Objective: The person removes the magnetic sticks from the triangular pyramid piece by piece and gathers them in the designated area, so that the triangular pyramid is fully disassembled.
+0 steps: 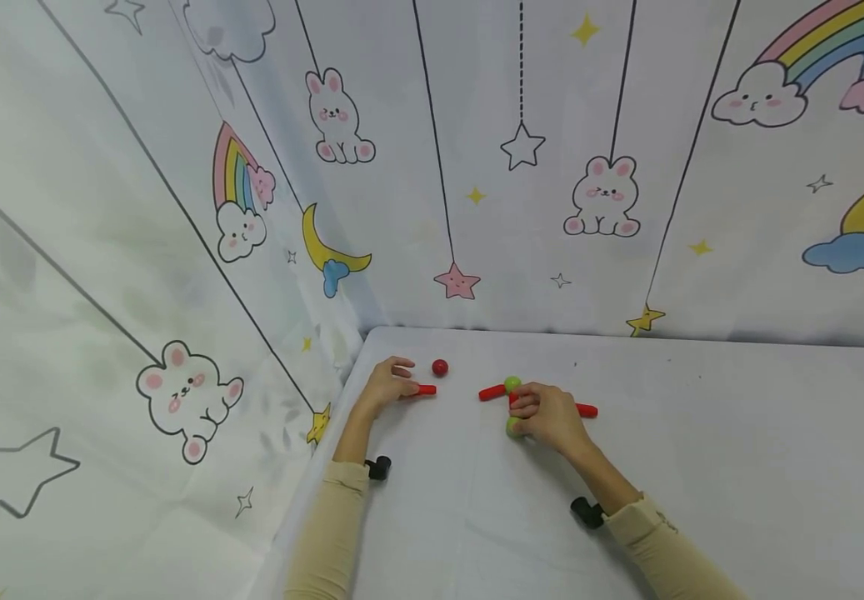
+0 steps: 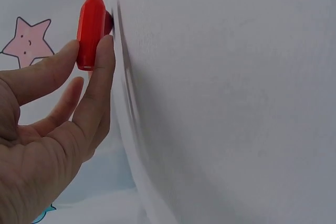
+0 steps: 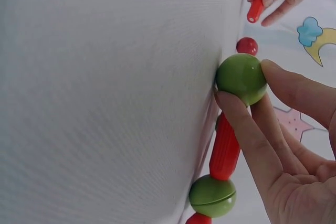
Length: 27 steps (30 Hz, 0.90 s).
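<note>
Between thumb and fingers, my left hand (image 1: 385, 387) pinches a short red rod (image 2: 91, 32) with faceted sides, held near the tabletop at the left. A red ball (image 1: 440, 367) lies just beyond that hand. My right hand (image 1: 554, 419) pinches a glossy green ball (image 3: 241, 78). In the right wrist view, a red rod (image 3: 226, 148) runs from near this ball to a grooved green ball (image 3: 212, 196); fingers partly hide the nearer end, so whether it joins there I cannot tell. Another red rod (image 1: 491, 392) extends left from the far green ball (image 1: 512, 384).
Beside the right hand, a red rod (image 1: 587, 411) pokes out, partly covered by the hand. A white cloth covers the table (image 1: 701, 467). Printed white curtains (image 1: 402, 208) rise behind and at the left. Black wrist cameras (image 1: 587, 512) sit on both forearms.
</note>
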Each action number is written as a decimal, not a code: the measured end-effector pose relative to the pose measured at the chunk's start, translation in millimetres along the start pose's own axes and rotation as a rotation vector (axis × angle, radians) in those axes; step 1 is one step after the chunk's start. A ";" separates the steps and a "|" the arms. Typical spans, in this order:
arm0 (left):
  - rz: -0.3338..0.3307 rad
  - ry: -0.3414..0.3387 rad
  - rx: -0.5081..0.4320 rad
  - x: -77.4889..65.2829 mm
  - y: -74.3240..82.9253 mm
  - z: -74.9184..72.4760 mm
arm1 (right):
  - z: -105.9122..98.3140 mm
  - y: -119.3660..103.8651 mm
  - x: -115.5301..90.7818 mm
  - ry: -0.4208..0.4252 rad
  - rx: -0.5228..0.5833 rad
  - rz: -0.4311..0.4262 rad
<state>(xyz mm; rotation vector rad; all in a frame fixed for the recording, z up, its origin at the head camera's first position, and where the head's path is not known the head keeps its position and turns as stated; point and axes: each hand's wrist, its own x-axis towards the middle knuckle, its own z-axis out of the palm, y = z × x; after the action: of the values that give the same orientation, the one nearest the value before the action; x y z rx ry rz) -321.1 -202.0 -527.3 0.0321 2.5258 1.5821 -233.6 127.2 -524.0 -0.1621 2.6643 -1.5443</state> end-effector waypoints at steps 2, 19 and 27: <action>0.003 0.003 0.016 2.3 -1.0 -1.8 | -0.3 -0.2 0.0 -0.001 0.003 -0.004; -0.042 -0.013 -0.033 5.1 -6.9 -14.9 | -1.2 1.6 -0.8 0.001 0.033 -0.009; -0.090 -0.025 -0.143 6.2 -11.0 -15.0 | -1.5 0.9 -0.7 -0.005 0.038 -0.013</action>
<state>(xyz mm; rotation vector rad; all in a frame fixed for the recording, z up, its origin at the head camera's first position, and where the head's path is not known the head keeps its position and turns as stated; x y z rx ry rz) -328.8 -219.6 -531.5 -0.0776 2.3539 1.7102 -233.1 129.0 -524.0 -0.1810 2.6335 -1.5951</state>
